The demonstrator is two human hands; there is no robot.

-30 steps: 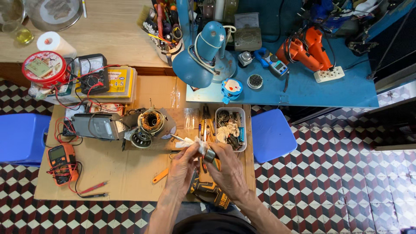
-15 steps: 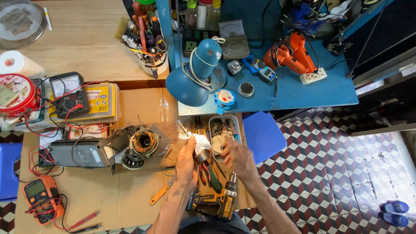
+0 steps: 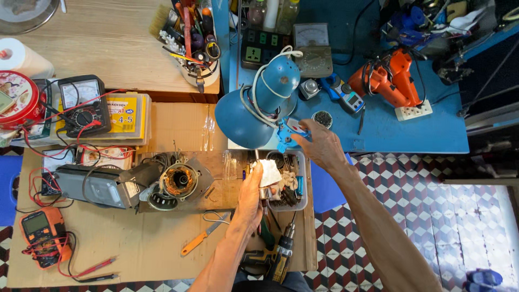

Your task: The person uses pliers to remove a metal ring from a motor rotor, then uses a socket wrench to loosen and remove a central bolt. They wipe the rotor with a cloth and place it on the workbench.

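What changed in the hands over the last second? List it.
The right hand left the left hand, reached up to the blue table and took hold of a small blue tool beside the blue lamp. The left hand keeps its grip on the white-wrapped part. The motor stator and drill stayed put.

A repair workshop — multimeters [image 3: 82, 105], a motor stator [image 3: 179, 181], tools crowding the workbench [image 3: 135, 249].

A small metal part wrapped in a crumpled white rag [image 3: 267, 174] sits upright in the left hand [image 3: 250, 200], above a clear plastic tray [image 3: 300, 204]; a small blue plastic tool [image 3: 289, 131] lies under the right hand's [image 3: 320, 145] fingertips at the blue surface's [image 3: 378, 130] edge, beside the blue lamp shade [image 3: 240, 121].
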